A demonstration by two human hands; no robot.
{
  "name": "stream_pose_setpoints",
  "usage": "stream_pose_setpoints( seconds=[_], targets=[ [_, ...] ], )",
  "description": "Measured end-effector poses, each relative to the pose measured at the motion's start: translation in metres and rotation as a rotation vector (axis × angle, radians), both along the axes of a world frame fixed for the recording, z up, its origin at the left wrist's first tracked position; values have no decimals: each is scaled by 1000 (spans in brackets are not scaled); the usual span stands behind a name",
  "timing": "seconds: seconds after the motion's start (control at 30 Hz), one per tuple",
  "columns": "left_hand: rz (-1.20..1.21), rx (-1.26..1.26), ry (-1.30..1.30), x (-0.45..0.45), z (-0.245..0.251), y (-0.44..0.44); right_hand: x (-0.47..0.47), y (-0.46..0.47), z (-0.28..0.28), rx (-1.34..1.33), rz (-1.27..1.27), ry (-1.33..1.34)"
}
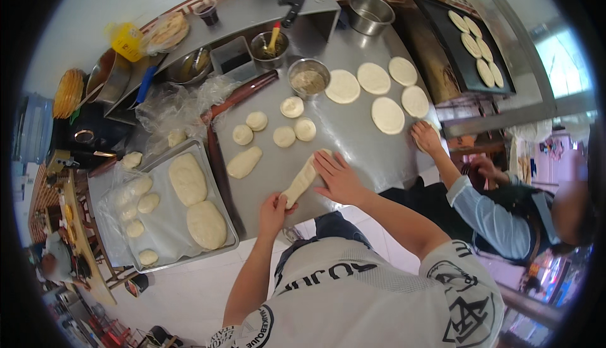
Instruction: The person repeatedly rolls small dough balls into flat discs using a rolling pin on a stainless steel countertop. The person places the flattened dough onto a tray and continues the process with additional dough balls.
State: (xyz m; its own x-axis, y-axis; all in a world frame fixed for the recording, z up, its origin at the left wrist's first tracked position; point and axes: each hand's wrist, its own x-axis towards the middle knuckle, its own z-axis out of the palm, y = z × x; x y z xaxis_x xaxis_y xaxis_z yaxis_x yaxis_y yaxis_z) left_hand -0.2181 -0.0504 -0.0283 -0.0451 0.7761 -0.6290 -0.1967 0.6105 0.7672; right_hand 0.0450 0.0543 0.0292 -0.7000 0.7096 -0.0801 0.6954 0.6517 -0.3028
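A long strip of dough (303, 181) lies slantwise near the front edge of the steel worktop (360, 158). My left hand (275, 210) grips its near end between thumb and fingers. Flat on the far end rests my right hand (337, 177), palm down with the fingers stretched. Just left of the strip is an oval dough piece (244, 162). Beyond it sit several round dough balls (284, 136), some in pairs. Flattened dough rounds (374, 78) lie farther right, beside a steel bowl of crumbly filling (308, 79).
A dough-filled tray (233, 246) stands left, beside dark wooden rods (220, 177). Behind are a steel shelf (246, 7) with a cleaver (294, 5) and a brush in a pot (270, 47). At right, a co-worker's hand (426, 137) touches a dough round near a griddle (466, 64).
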Motion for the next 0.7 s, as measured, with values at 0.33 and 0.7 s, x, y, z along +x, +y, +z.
stream_pose_setpoints(
  seconds=[0.33, 0.7],
  targets=[
    [113, -22, -38, 12, 8, -2, -150, 299, 35, 327, -129, 252],
    [78, 77, -17, 9, -7, -7, -79, 146, 41, 126, -445, 745]
  ],
)
